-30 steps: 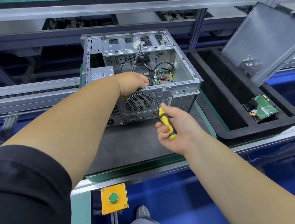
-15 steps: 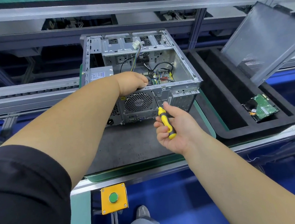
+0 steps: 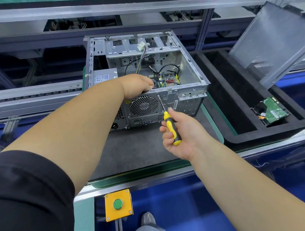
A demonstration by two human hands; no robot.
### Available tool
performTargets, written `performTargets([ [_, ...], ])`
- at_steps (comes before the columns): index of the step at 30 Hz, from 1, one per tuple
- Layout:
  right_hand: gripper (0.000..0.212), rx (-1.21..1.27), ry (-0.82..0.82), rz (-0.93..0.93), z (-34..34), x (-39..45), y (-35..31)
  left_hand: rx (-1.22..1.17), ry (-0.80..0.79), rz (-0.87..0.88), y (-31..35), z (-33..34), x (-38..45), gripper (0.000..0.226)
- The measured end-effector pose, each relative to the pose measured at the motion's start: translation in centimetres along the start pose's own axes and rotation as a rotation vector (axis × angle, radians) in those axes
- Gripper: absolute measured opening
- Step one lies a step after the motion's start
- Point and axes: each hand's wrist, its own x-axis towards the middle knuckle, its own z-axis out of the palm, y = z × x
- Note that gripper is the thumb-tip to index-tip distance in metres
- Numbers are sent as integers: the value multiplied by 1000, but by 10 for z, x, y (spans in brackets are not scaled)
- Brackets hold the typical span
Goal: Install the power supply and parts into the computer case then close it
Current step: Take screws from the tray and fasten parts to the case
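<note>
An open grey computer case [image 3: 190,72] lies on a dark mat [image 3: 132,149], its rear panel facing me. The power supply [image 3: 104,76] sits inside at the left, with loose cables [image 3: 164,72] near the middle. My left hand [image 3: 136,84] grips the case's top rear edge, fingers curled over it into the inside. My right hand [image 3: 180,135] grips a yellow and black screwdriver [image 3: 170,126]. Its shaft points up, and the tip touches the rear panel just right of the fan grille [image 3: 143,106]. The case side panel [image 3: 277,43] leans at the right.
A black foam tray [image 3: 240,134] at the right holds a hard drive [image 3: 271,110] with its green board up. A yellow box with a green button [image 3: 118,204] hangs below the bench's front rail. Conveyor rails run behind and left of the case.
My right hand has shifted slightly up and left with the screwdriver. My left hand stays on the case edge.
</note>
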Motion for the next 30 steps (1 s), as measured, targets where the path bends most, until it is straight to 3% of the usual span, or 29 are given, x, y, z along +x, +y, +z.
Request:
performTargets([
  [3, 19, -43, 56, -55, -3, 1, 2, 3, 7, 9, -1, 0, 0, 7],
  [9, 24, -102, 38, -49, -3, 1, 2, 206, -62, 133, 2, -3, -5, 16],
  [14, 28, -85, 46, -33, 1, 1, 2, 164, -52, 98, 2, -3, -6, 24],
  [25, 41, 32, -18, 34, 5, -5, -4, 150, -46, 94, 0, -2, -4, 16],
  [30, 42, 40, -56, 80, 5, -6, -4, -5, 12, -16, -1, 0, -1, 16],
])
